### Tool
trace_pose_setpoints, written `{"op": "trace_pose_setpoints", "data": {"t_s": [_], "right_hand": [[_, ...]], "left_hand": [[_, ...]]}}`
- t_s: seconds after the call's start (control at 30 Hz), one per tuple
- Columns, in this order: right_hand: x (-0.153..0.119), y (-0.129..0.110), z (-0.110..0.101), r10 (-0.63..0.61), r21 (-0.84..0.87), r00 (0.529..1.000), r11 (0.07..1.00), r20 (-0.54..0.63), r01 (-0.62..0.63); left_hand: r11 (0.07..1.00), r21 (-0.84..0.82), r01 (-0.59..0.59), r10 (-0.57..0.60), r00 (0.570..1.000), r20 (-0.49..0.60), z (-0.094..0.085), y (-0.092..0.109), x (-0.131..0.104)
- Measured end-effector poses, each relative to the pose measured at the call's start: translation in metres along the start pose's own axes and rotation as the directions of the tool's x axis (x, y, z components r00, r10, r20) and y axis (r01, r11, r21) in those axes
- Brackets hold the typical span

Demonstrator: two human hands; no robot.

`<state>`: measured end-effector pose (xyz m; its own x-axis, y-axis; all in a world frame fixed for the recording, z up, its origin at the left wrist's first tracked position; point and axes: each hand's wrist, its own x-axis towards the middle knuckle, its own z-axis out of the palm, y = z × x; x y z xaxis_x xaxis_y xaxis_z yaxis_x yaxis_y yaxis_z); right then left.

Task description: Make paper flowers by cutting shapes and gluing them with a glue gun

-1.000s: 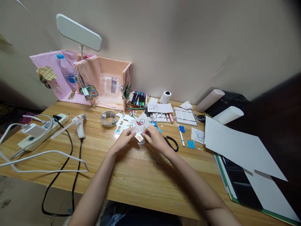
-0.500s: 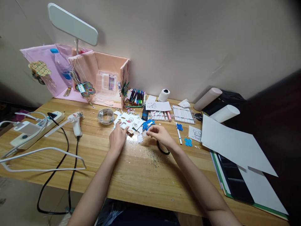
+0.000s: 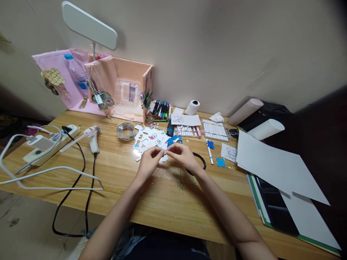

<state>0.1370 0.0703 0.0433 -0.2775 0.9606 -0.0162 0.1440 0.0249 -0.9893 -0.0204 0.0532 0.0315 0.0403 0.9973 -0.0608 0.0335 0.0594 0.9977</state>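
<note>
One head view only, so nothing shared with a second camera. I'm looking from the wearer's head, forward and steeply down over the light-brown wooden table (image 3: 151, 202). Bare forearms come in from the bottom edge; both hands sit mid-frame, fairly close. The plain grey wall (image 3: 206, 54) fills the top, farther off. Wide view: it takes in the tiled floor (image 3: 24, 224) lower left, dark edge at right.

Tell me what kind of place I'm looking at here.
Probably a craft corner on a desk at home: a hot glue gun, trays of markers and white paper scraps lie on the wooden tabletop against a wall.
</note>
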Motion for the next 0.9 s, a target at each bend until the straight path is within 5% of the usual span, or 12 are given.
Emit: {"op": "trace_pose_setpoints", "data": {"t_s": [0.17, 0.27, 0.33, 0.4, 0.5, 0.6, 0.8, 0.9], "right_hand": [[-0.009, 0.009, 0.009, 0.13, 0.259, 0.981, 0.962, -0.146, -0.089], [-0.014, 0.012, 0.006, 0.18, 0.299, 0.979, 0.943, -0.099, -0.143], [-0.018, 0.013, -0.005, 0.15, 0.139, 0.986, 0.981, -0.076, -0.138], [-0.025, 0.016, -0.02, 0.1, -0.2, 0.984, 0.971, -0.146, -0.129], [-0.038, 0.023, -0.044, 0.056, -0.687, 0.948, 0.676, -0.314, -0.267], [-0.048, 0.031, -0.056, 0.113, -0.803, 0.939, 0.492, -0.323, -0.336], [-0.05, 0.034, -0.055, 0.118, -0.783, 0.933, 0.514, -0.34, -0.35], [-0.05, 0.032, -0.05, 0.127, -0.589, 0.917, 0.731, -0.377, -0.344]], "left_hand": [[0.989, -0.149, 0.021, -0.023, 1.0, -0.009, 0.016, 0.004, -0.001], [0.985, -0.17, 0.0, 0.0, 1.0, 0.0, 0.021, 0.002, 0.003], [0.98, -0.2, 0.015, -0.013, 1.0, 0.01, 0.022, 0.0, 0.008], [0.97, -0.233, 0.07, -0.068, 0.998, 0.02, 0.021, -0.001, 0.014], [0.948, -0.268, 0.17, -0.166, 0.985, 0.039, 0.019, -0.004, 0.023], [0.948, -0.254, 0.194, -0.191, 0.981, 0.039, 0.02, -0.007, 0.028], [0.956, -0.202, 0.212, -0.209, 0.977, 0.036, 0.023, -0.015, 0.028], [0.952, -0.198, 0.234, -0.235, 0.972, 0.018, 0.023, -0.019, 0.025]]}}
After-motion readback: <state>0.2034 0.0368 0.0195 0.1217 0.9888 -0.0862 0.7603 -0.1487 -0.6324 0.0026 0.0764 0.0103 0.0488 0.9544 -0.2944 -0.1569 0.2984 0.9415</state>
